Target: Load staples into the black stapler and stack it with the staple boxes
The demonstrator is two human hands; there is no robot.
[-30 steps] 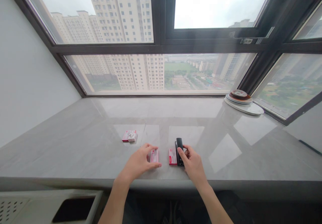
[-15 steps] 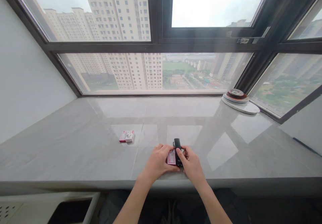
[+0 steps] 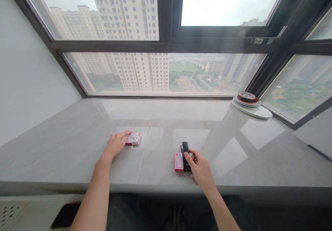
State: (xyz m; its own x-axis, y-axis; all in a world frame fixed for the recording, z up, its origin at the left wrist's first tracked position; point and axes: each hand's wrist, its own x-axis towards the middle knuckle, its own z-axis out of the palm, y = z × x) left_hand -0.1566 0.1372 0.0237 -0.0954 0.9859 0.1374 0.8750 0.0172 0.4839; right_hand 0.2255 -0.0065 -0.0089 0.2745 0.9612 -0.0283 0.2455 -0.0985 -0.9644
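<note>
My right hand (image 3: 201,170) grips a black stapler (image 3: 186,156) that lies lengthwise on the grey counter, thumb on its near side and fingers around the right edge. Flush along the stapler's left side is a pink-and-white small box (image 3: 178,162), lying flat with no hand on it. Farther left, my left hand (image 3: 116,144) reaches to a second pink box (image 3: 129,138), fingers stretched out and their tips at its left edge; the thumb is mostly hidden. Touching that box's right side is a small white box (image 3: 135,139) with printed pictures.
The glossy counter (image 3: 77,155) runs beneath a large dark-framed window (image 3: 166,47). A stack of round plates or mats (image 3: 250,104) sits in the far right corner. Below the front edge at left is a white unit with holes (image 3: 12,212).
My left hand has let go of the pink box by the stapler and moved left to the other two boxes. The right hand stays on the stapler. The view has shifted slightly.
</note>
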